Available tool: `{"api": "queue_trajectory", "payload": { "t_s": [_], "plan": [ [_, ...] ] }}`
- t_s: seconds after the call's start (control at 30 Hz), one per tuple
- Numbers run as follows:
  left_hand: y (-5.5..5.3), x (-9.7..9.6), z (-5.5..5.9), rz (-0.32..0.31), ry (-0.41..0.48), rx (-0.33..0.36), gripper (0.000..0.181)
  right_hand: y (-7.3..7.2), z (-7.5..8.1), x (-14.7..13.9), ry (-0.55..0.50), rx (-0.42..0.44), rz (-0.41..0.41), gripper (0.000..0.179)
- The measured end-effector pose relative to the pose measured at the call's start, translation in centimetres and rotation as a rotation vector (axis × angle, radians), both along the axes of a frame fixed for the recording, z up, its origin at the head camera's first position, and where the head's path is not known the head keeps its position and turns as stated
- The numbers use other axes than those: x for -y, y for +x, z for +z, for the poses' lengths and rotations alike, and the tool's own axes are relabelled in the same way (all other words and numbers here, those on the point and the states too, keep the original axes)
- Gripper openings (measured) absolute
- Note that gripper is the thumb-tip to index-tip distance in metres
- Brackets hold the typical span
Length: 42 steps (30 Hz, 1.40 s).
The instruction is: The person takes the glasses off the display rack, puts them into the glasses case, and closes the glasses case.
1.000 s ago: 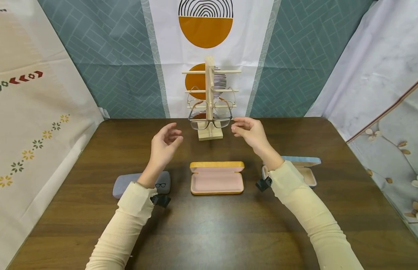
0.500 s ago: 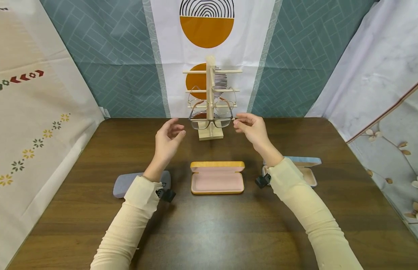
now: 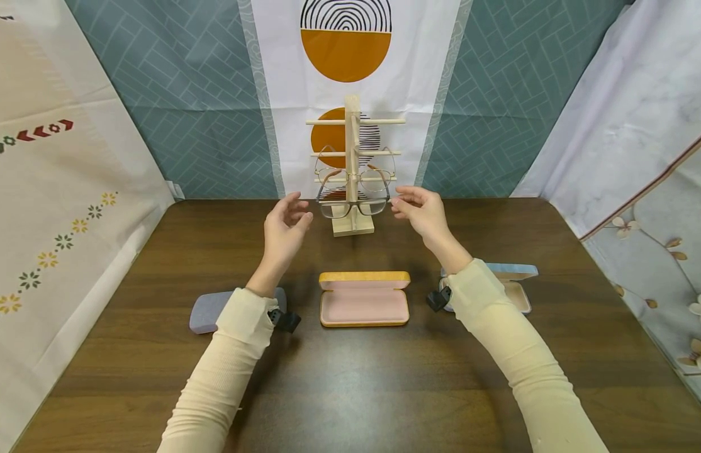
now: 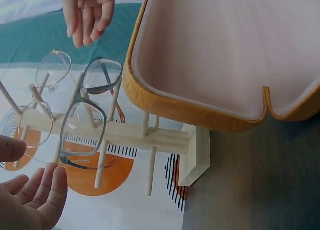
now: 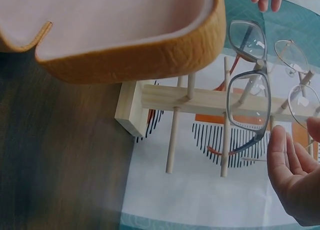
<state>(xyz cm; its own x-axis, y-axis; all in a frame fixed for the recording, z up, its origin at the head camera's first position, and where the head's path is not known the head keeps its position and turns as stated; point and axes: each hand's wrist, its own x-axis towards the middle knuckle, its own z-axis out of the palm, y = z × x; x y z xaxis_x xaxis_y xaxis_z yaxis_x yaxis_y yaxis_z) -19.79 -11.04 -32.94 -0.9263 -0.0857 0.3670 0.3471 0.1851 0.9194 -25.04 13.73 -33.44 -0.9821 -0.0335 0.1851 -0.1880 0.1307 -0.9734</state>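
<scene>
Two pairs of glasses rest on a light wooden stand (image 3: 352, 135). The lower pair, with dark grey frames (image 3: 353, 204) and brown temple tips, faces me; behind and above it sits a thin gold wire pair (image 3: 375, 182). My left hand (image 3: 284, 233) is raised just left of the dark pair, thumb apart from the bent, relaxed fingers. On the other side, my right hand (image 3: 424, 217) has its fingertips close to the dark pair's right edge. In the left wrist view, a gap shows between the left fingers (image 4: 52, 187) and the dark frame. Neither hand holds anything.
An open yellow glasses case (image 3: 364, 324) with pink lining lies in front of the stand. A grey case (image 3: 209, 311) sits shut under my left forearm, and an open blue case (image 3: 515, 270) is partly behind my right sleeve. Patterned cloths hang around the wooden table (image 3: 356, 396).
My left hand has moved up and to the right, nearer the dark-framed glasses. The right hand has risen slightly and stays beside them. The glasses and cases have not moved.
</scene>
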Motion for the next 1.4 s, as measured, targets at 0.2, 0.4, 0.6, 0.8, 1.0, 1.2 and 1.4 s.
{"api": "queue_trajectory", "payload": {
  "t_s": [0.2,0.4,0.6,0.8,1.0,1.2,1.4],
  "plan": [
    [-0.5,-0.4,0.3,0.037,0.012,0.014,0.041,-0.2,0.2,0.1,-0.009,0.003,-0.001,0.038],
    [-1.3,-0.6,0.5,0.054,0.025,-0.013,0.043,-0.5,0.5,0.3,-0.037,-0.019,-0.003,0.043],
    [-1.8,-0.8,0.9,0.055,0.038,-0.043,0.043,-0.6,0.6,0.5,-0.06,-0.014,-0.015,0.044],
    [-2.2,-1.0,1.6,0.051,0.032,-0.054,0.041,-0.8,0.9,0.8,-0.073,-0.012,-0.013,0.044],
    [-2.7,-1.1,2.3,0.023,0.045,-0.031,0.041,-1.0,1.0,1.1,-0.071,-0.018,-0.023,0.045],
    [-3.0,-1.4,2.8,0.011,0.024,-0.023,0.041,-0.9,1.1,1.2,-0.074,-0.035,-0.039,0.046],
    [-5.1,-1.1,1.4,0.013,0.012,-0.044,0.036,-1.0,1.3,1.5,-0.051,-0.071,-0.033,0.041]
  ]
}}
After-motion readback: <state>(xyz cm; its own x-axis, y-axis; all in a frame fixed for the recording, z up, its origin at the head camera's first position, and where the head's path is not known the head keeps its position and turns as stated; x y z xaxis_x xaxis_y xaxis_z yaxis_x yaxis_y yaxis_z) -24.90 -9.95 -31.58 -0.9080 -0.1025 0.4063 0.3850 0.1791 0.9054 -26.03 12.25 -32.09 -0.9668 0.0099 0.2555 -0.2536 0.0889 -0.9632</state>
